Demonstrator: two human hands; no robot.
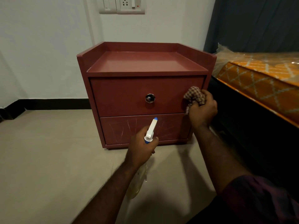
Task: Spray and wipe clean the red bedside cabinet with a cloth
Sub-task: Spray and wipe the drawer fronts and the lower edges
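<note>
The red bedside cabinet (123, 94) stands on the floor against the wall, with a raised-edge top, an upper drawer with a round chrome knob (150, 98), and a scratched lower front panel. My left hand (141, 150) grips a spray bottle (151, 129) by its neck; its white and blue nozzle points at the lower panel. The bottle's clear body hangs below my wrist. My right hand (203, 110) holds a bunched checked cloth (193, 94) against the right end of the upper drawer front.
A bed with an orange patterned mattress (258, 78) in plastic wrap stands close to the cabinet's right side. A white wall with a switch and socket panel (123, 4) is behind. Beige floor tiles (48, 151) spread to the left and front.
</note>
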